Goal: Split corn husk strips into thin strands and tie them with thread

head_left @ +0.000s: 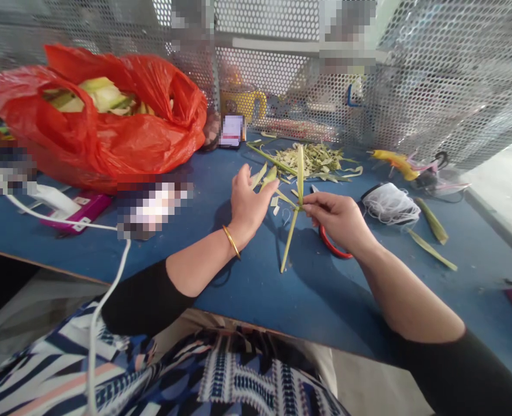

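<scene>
Over the middle of the blue tabletop [247, 294], a pale green husk strip [300, 176] is held at its crossing by the right hand [331, 216], pinched between thumb and forefinger, with one length pointed away from the body and a narrower tail slanted back toward the near edge. Beside it, the left hand [251, 202] is held with the thumb set apart from the fingers; husk pieces [270, 177] are seen in that gap, but whether they are gripped cannot be told. Beneath the right hand, red-handled scissors [336, 249] are partly hidden. Just beyond both hands, a loose heap of husk scraps [314, 160] is spread. To the right, a bundle of white thread [390, 203] is placed near two separate husk leaves [432, 221], with a yellow object [394, 163] seen farther back. At the left, a large red plastic bag [147, 138] is filled with husks, and a lit phone [232, 130] is propped near it. In front of the bag, a purple box [79, 214] is crossed by a white cable [123, 260]. The back of the table is bounded by a perforated metal screen [277, 75].
</scene>
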`<state>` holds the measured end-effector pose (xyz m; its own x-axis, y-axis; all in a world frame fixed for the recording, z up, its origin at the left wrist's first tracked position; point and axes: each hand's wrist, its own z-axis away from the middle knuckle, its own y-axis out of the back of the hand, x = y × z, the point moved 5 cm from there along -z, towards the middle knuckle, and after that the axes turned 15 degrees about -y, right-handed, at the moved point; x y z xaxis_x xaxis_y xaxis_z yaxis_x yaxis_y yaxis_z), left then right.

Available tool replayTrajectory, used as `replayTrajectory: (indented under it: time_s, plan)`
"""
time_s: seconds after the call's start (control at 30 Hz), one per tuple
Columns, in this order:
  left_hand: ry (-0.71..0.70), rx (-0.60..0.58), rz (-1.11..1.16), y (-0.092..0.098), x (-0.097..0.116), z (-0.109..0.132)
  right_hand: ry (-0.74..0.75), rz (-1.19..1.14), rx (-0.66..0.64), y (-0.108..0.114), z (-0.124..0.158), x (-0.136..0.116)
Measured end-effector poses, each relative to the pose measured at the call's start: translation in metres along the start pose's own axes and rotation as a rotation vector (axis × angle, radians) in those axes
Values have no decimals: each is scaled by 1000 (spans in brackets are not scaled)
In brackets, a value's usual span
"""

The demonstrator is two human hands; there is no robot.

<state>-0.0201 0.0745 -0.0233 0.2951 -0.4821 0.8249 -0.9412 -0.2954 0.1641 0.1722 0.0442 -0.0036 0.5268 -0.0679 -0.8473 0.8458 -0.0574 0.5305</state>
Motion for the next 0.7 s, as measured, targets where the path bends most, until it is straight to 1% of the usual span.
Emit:
replayTrajectory:
  time_s: [0.03,0.07,0.1,0.13,0.17,0.23,0.27,0.3,0.37,0.43,0.47,0.53,0.57,0.63,0.7]
  plan:
    - [-37,29,-56,4,2,-3,4,-5,-15,0,0,-1]
    - [-97,-34,-82,4,6,-5,11,-11,-37,-1,1,-2]
    - [-144,-149,-87,1,11,-6,23,-18,-60,-2,1,-3]
    - [-168,-297,-76,-5,16,-5,39,-21,-81,-2,2,-4]
    - [-161,-420,-55,-9,20,-2,54,-20,-95,-2,2,-4]
    - [-90,-560,23,-16,25,5,82,-2,-103,-1,2,-5]
    - [-29,-581,77,-18,25,8,95,9,-107,-1,2,-4]
    - [45,-572,137,-19,25,10,109,16,-116,0,1,-4]
    - [217,-506,254,-21,20,13,149,35,-126,1,1,-4]
    - [387,-449,352,-22,15,15,210,101,-76,4,2,-6]
    - [460,-455,396,-24,13,17,241,151,-32,6,2,-7]
    - [577,-535,479,-26,13,23,299,245,42,10,5,-10]
    - [614,-585,506,-27,13,25,322,268,54,11,6,-12]
    - [638,-661,518,-27,15,28,350,260,29,11,8,-15]
    - [618,-705,482,-27,17,30,351,214,-14,11,8,-16]
